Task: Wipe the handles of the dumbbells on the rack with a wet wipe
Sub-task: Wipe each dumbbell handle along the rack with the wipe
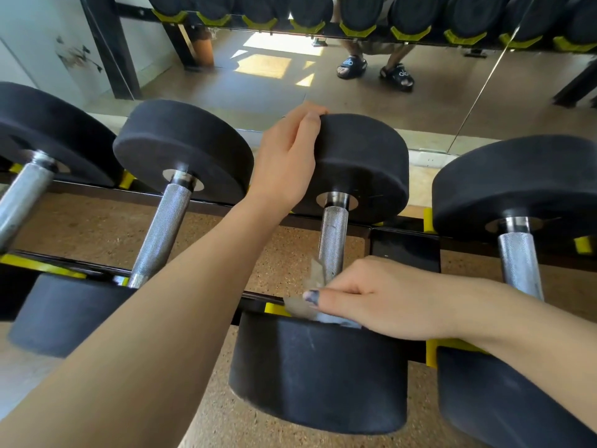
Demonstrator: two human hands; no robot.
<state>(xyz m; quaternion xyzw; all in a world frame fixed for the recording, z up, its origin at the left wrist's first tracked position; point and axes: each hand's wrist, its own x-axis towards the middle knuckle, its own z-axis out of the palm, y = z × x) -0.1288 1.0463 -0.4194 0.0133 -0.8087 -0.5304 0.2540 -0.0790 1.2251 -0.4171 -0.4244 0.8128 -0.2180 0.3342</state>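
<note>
A large wall mirror [420,101] is running along behind the equipment, reflecting a brown floor with bright patches of sunlight [268,64] lying on it. A pair of feet in black sandals [374,71] is showing in that reflection, standing well apart from the sunlit patch. Speckled cork-coloured flooring [97,227] is stretching underneath, and a scuffed pale wall [38,50] is rising at the far left.

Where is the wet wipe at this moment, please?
The wet wipe is in the lower middle of the head view, held by the right hand against the near end of a dumbbell handle, just above that dumbbell's near head.
</note>
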